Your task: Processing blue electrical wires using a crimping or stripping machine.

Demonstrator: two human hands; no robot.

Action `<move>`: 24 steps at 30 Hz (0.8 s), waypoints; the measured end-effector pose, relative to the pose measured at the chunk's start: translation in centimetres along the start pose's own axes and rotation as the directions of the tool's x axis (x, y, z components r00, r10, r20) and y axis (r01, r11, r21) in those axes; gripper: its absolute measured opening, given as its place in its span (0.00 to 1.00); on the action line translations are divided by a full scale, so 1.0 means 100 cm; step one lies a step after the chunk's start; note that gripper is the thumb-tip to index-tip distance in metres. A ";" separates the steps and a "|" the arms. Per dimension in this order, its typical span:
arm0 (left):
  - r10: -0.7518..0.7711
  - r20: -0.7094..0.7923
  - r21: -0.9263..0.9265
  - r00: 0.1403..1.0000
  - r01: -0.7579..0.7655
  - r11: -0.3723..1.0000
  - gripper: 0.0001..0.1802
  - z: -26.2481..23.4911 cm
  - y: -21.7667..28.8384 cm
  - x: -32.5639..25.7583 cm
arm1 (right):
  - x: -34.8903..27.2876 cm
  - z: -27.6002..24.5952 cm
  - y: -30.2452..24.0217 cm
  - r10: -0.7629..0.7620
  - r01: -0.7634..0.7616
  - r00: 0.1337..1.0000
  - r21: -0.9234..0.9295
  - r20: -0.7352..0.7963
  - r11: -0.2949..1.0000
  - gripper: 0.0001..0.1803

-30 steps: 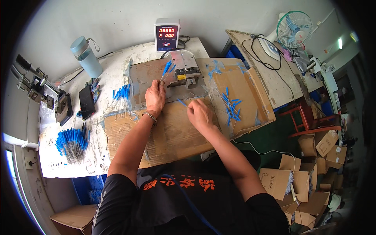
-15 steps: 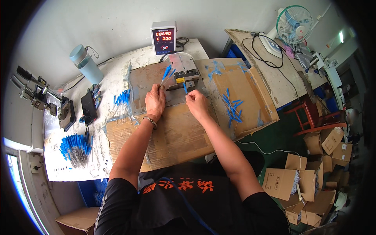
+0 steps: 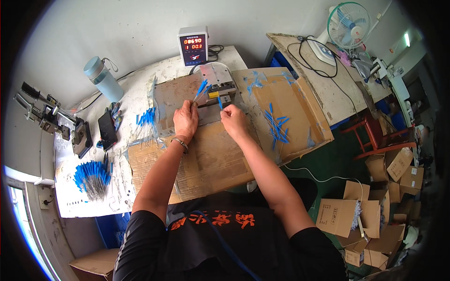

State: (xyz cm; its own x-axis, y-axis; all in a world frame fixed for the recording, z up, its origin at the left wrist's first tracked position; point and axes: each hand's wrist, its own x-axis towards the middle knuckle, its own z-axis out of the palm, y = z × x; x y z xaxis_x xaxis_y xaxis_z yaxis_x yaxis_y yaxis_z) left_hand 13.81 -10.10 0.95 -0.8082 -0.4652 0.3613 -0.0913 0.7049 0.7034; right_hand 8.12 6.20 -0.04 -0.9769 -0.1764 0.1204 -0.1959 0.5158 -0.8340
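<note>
My left hand (image 3: pixel 186 119) is closed round a few thin wires with blue sleeves (image 3: pixel 201 87), which point up and away from me. Just right of it, my right hand (image 3: pixel 234 121) pinches one blue-sleeved wire (image 3: pixel 220 102) upright at the front of a small metal press fixture (image 3: pixel 220 88). A yellow part (image 3: pixel 213 94) sits on the fixture beside that wire. Whether the wire touches the fixture, I cannot tell. Loose blue-sleeved wires (image 3: pixel 278 126) lie on the cardboard to the right, and another bunch (image 3: pixel 146 117) lies left of my left hand.
Behind the fixture stands a white counter box (image 3: pixel 193 46) with a red display. At left are a blue bottle (image 3: pixel 104 79), a phone (image 3: pixel 107 129), a hand-press tool (image 3: pixel 80 136) and a large wire pile (image 3: pixel 93 180). A fan (image 3: pixel 348 25) and cardboard boxes (image 3: pixel 337 218) are at right.
The lower row of the red display has changed. The wires in my left hand lean slightly closer to the fixture. Both hands keep their hold, and the whole view has shifted a little.
</note>
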 end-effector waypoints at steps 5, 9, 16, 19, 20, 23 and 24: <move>0.148 -0.020 0.176 0.989 -0.142 0.974 0.08 0.001 0.000 -0.003 | -0.013 -0.016 -0.002 -0.072 0.074 0.996 0.052 -0.049 0.996 0.09; 0.197 0.022 0.177 0.980 -0.198 0.964 0.07 0.005 0.000 -0.002 | -0.016 -0.072 0.027 -0.114 0.099 0.983 -0.110 -0.143 0.989 0.07; 0.117 0.124 0.286 0.985 -0.148 0.947 0.11 0.007 -0.019 -0.005 | 0.013 -0.119 0.060 0.358 -0.351 0.930 -0.463 -0.076 0.814 0.14; 0.115 0.170 0.324 0.979 -0.166 0.932 0.15 0.011 -0.027 -0.002 | 0.011 -0.113 0.058 0.325 -0.382 0.921 -0.335 -0.214 0.861 0.13; 0.176 0.148 0.304 0.973 -0.214 0.928 0.15 0.014 -0.029 0.000 | 0.012 -0.111 0.057 0.357 -0.422 0.903 -0.341 -0.239 0.840 0.13; 0.335 0.204 0.241 0.920 -0.379 0.894 0.11 0.019 -0.034 0.007 | 0.002 -0.119 0.060 0.146 -0.270 0.938 -0.397 -0.315 0.877 0.04; 0.325 0.212 0.285 0.922 -0.377 0.881 0.12 0.021 -0.035 0.007 | -0.001 -0.123 0.061 0.137 -0.251 0.945 -0.391 -0.296 0.885 0.04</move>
State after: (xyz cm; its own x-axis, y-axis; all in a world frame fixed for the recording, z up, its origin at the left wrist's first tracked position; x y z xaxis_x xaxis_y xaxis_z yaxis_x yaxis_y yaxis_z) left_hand 12.33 -11.78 -2.55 -0.8978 -0.0860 0.4318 0.0580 0.9491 0.3096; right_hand 6.00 19.68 1.45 -0.9755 0.1522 0.1591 0.0384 0.8289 -0.5581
